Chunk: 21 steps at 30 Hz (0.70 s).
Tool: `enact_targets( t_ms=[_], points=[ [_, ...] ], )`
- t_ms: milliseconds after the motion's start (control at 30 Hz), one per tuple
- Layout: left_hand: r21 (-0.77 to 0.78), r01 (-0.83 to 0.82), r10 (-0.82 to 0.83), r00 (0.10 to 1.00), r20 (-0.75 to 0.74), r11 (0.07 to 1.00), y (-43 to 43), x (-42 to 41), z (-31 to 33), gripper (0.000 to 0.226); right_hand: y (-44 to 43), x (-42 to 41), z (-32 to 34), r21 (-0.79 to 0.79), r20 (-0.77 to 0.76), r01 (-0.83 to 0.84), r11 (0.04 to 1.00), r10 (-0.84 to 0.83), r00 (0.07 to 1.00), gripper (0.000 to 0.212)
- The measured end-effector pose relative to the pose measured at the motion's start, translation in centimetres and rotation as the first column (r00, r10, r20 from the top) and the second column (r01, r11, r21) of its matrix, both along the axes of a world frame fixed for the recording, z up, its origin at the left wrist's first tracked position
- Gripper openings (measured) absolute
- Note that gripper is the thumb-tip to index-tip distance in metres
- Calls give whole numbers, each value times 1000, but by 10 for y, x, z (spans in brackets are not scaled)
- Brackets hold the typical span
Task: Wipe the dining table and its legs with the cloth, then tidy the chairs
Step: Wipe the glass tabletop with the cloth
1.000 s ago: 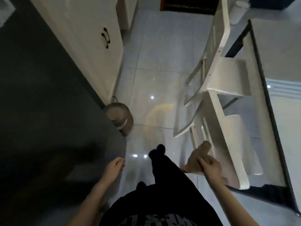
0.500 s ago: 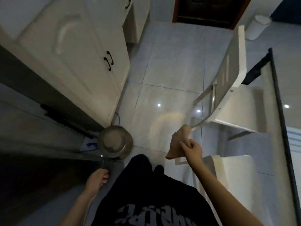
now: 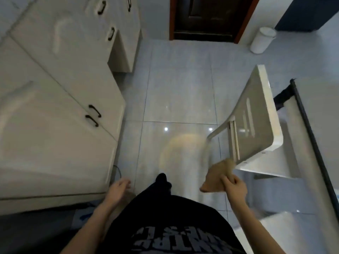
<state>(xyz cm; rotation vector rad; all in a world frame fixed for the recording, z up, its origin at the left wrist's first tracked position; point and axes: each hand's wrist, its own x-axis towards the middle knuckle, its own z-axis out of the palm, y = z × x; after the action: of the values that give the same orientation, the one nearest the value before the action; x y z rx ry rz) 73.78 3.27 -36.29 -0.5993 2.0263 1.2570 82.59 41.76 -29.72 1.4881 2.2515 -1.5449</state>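
Observation:
My right hand point(image 3: 234, 186) grips a tan cloth point(image 3: 217, 177) in the air, just left of a white chair point(image 3: 256, 123) whose seat is tucked under the dining table. The table's dark-edged rim point(image 3: 310, 136) runs down the right side of the view. A second white chair point(image 3: 286, 230) shows at the lower right, partly behind my right forearm. My left hand point(image 3: 119, 188) hangs loose and holds nothing, beside the cabinet corner.
White cabinets point(image 3: 60, 110) with dark handles line the left side. A dark wooden door point(image 3: 209, 15) stands at the far end, and a white bin point(image 3: 262, 40) sits to its right. Glossy grey floor tiles point(image 3: 176, 99) stretch between the cabinets and the chairs.
I have walked forward along the aisle, and the round pot by the cabinets has passed out of view. My right hand still carries the cloth, now beside the farther chair.

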Motion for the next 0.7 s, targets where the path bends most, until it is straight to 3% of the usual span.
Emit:
enact_targets(
  t_ms=[100,167,333,533,700],
  points=[
    [-13,42,-42,998,-47,999,18,-95,10,28,19,-33,-4,38,48,94,995,-96,994,19],
    [-13,68,-69,995,-77,998,29,-151,16,25,29,-60,-8,79,73,132,988,-138,988,32],
    [-27,122,-123,990,-74,992,53,-238,21,23,56,-138,-13,88,194,147,985,-162,968,38],
    [-61,113,-111,993,30,992,81,-319,-8,26,93,-282,-25,-26,116,79,997,-75,990,16],
    [-98,-36,49,989,136,995,96,-386,3,25,142,-402,-20,-25,40,18,1000,-17,999,21]
  ],
)
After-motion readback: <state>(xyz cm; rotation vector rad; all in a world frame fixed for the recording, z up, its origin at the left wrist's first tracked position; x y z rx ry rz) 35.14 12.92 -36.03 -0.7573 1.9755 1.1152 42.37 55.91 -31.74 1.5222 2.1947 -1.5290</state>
